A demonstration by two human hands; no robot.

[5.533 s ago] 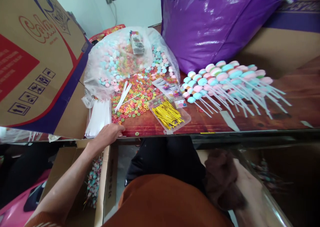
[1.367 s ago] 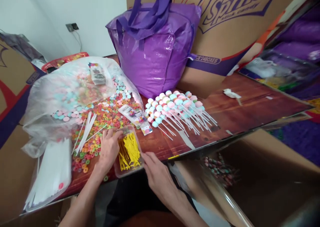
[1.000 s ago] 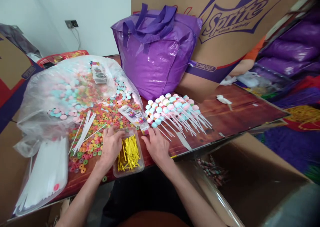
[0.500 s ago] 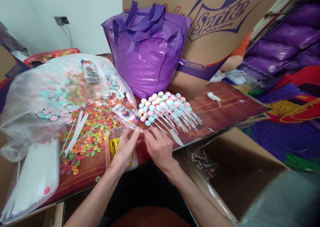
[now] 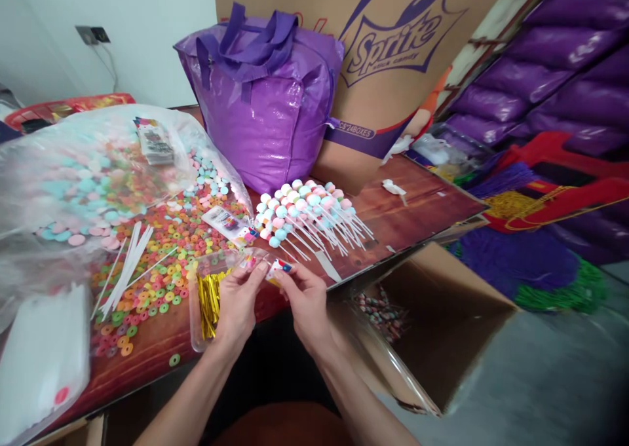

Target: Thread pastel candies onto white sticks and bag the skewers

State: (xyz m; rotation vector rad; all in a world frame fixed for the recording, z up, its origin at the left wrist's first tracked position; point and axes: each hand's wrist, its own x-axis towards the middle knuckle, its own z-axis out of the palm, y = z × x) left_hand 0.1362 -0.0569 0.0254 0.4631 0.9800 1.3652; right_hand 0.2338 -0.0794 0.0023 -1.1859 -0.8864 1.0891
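Observation:
Between my two hands is a small printed plastic candy bag (image 5: 278,269), partly clear, with red, blue and white print. My left hand (image 5: 240,297) pinches its left side with thumb and fingers. On the other side, my right hand (image 5: 305,302) pinches its right edge. A similar stack of printed bags (image 5: 228,226) lies on the table just beyond my left hand. Past my hands, a pile of candy sticks (image 5: 314,213) has pastel round candies and white sticks pointing toward me. Beside my left wrist sits a clear tray (image 5: 195,325) of gold twist ties (image 5: 210,302).
Loose ring candies (image 5: 162,276) and white sticks (image 5: 128,269) cover the table's left, near a large clear bag (image 5: 29,171) of candies. A purple bag (image 5: 265,118) stands behind. Below the table's right edge is an open carton (image 5: 442,328) with wrapped candies.
The view has turned to the right. The printed bag now shows more plainly between my hands, and my right hand's fingers have shifted on its edge.

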